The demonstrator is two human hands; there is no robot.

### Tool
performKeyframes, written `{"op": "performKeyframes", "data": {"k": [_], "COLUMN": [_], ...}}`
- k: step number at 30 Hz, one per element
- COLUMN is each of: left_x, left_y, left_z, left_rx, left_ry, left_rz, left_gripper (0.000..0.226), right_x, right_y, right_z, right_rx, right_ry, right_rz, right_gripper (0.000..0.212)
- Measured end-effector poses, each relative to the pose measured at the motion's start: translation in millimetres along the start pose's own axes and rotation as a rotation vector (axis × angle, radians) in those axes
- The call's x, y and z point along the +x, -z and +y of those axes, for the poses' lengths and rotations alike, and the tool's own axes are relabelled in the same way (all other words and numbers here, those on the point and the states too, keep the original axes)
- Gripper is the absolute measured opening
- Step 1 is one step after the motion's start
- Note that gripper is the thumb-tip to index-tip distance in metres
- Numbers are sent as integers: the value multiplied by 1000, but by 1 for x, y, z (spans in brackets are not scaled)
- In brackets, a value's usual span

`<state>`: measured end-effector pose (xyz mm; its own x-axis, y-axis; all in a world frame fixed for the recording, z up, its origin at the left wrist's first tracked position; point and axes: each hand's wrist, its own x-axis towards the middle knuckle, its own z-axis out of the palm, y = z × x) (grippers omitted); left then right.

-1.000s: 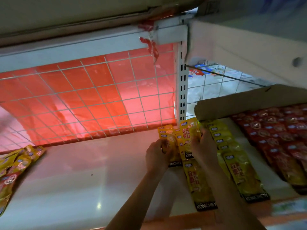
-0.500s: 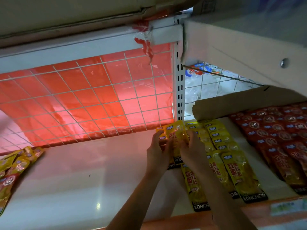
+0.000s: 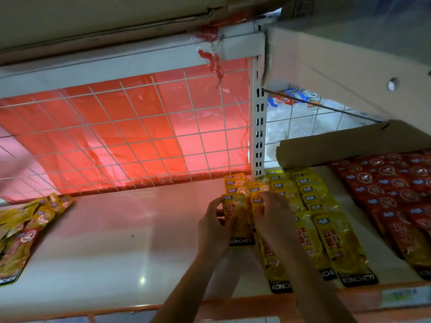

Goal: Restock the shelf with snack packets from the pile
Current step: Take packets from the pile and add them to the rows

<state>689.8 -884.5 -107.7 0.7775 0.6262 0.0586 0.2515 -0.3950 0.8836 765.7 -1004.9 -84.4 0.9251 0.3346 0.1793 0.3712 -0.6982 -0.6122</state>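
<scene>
Overlapping rows of yellow snack packets lie on the white shelf, running from the back mesh to the front edge. My left hand grips the left side of the leftmost yellow packet, whose black bottom strip shows below my fingers. My right hand lies over the neighbouring row of packets, fingers curled on the top of one; the exact hold is hidden by the hand. Both forearms reach in from the bottom of the view.
Red snack packets fill the shelf's right side in front of a cardboard flap. A loose heap of yellow and red packets lies at the left. A wire mesh back with red plastic behind, a slotted post, an orange front rail.
Both hands have drawn slightly toward me along the leftmost yellow rows. The left hand now holds the leftmost packet lower, and its black strip has come into sight.
</scene>
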Motion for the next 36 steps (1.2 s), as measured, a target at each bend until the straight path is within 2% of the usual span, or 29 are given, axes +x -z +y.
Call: {"op": "performKeyframes", "data": {"k": [9, 16, 21, 29, 36], "left_x": [-11, -13, -10, 9, 18], "left_y": [-5, -8, 5, 83, 190], "left_z": [1, 3, 1, -33, -80], "left_rx": [389, 400, 394, 633, 770], "left_ry": [-120, -150, -169, -168, -154], "left_rz": [54, 30, 85, 229, 298], "left_gripper": [36, 35, 38, 40, 43], "right_x": [-4, -5, -8, -19, -34], "right_y": [-3, -3, -11, -64, -138], "right_z": [0, -3, -17, -90, -189], "right_rx": [-9, -43, -41, -11, -18], "right_ry": [47, 115, 171, 314, 388], "right_rz": [-14, -63, -69, -75, -182], "right_gripper": [28, 35, 34, 39, 42]}}
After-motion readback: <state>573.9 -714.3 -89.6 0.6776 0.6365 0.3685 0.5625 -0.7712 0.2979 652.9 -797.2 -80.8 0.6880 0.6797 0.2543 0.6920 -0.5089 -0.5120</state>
